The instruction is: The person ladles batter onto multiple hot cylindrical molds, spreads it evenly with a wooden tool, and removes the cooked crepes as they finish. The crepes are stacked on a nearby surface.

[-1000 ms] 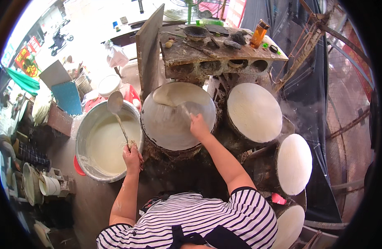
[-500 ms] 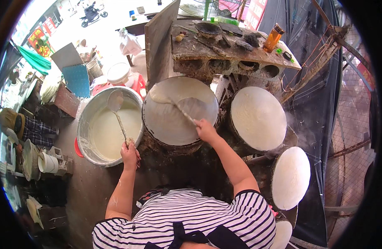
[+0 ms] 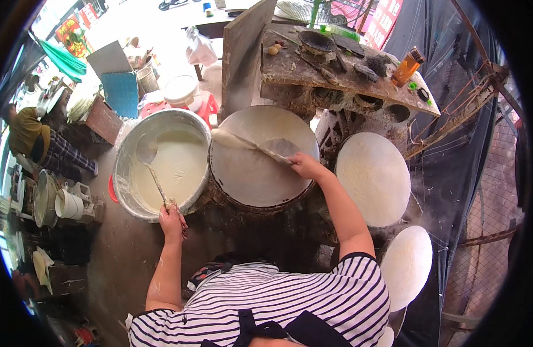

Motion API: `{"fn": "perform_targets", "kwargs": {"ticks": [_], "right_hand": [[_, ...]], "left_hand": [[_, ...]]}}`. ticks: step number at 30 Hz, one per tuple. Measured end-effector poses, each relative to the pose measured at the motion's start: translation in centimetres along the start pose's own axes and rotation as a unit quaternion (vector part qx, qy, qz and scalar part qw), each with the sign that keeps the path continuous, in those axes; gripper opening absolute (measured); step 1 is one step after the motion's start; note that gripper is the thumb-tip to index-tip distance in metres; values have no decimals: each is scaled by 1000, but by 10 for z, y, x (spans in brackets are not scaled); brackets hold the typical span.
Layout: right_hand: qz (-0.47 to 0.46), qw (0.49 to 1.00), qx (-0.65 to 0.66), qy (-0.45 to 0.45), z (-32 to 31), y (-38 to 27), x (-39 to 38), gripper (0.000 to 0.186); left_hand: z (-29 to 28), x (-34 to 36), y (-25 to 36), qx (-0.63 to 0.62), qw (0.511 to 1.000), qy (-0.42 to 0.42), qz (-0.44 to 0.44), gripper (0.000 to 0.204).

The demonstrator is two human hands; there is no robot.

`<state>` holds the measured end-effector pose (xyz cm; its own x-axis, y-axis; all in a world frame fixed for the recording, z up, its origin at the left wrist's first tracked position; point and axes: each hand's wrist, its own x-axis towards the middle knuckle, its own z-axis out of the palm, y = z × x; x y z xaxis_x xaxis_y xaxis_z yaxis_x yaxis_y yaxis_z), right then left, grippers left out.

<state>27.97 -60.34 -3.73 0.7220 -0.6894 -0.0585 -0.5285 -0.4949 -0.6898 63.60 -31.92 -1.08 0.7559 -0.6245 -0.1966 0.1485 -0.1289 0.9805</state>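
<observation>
My left hand (image 3: 172, 222) is closed round the handle of a long ladle (image 3: 146, 149). Its bowl is inside a large metal tub (image 3: 123, 194), over or in pale batter (image 3: 176, 168); I cannot tell whether they touch. My right hand (image 3: 305, 166) grips the handle of a flat spreader (image 3: 234, 140), whose blade lies low over the far left of a round griddle (image 3: 249, 182). A thin pale layer covers much of that griddle. To the right are two more round griddles, each topped with a white sheet of batter (image 3: 373, 179).
Behind the griddle stands a soot-stained bench (image 3: 341, 72) with an orange bottle (image 3: 408, 67) and a dark bowl. An upright board (image 3: 243, 58) rises at its left end. A white bucket (image 3: 68, 205) and a bent-over person (image 3: 38, 139) are at far left. Steam drifts at right.
The ladle has gone from raised above the tub's far side to lower and further left inside it. The spreader has swung so its blade points left across the griddle. The whole view has shifted slightly.
</observation>
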Motion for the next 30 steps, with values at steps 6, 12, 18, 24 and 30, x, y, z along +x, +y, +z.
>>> {"fn": "perform_targets", "kwargs": {"ticks": [6,12,18,24,30], "right_hand": [[68,994,81,22,-22,16,7,39],[49,993,67,-80,-36,28,73,38],[111,972,21,-208,-98,-11,13,30],[158,983,73,57,-66,-15,-110,34],[257,874,386,144,133,-147,-99,14]], "left_hand": [[5,-6,14,19,999,-6,-29,15],[2,-13,15,22,999,20,-13,17],[-27,-27,-1,21,999,48,-10,20],[-54,-23,-2,45,997,14,-53,21],[-91,23,-30,44,995,-58,-71,17]]}}
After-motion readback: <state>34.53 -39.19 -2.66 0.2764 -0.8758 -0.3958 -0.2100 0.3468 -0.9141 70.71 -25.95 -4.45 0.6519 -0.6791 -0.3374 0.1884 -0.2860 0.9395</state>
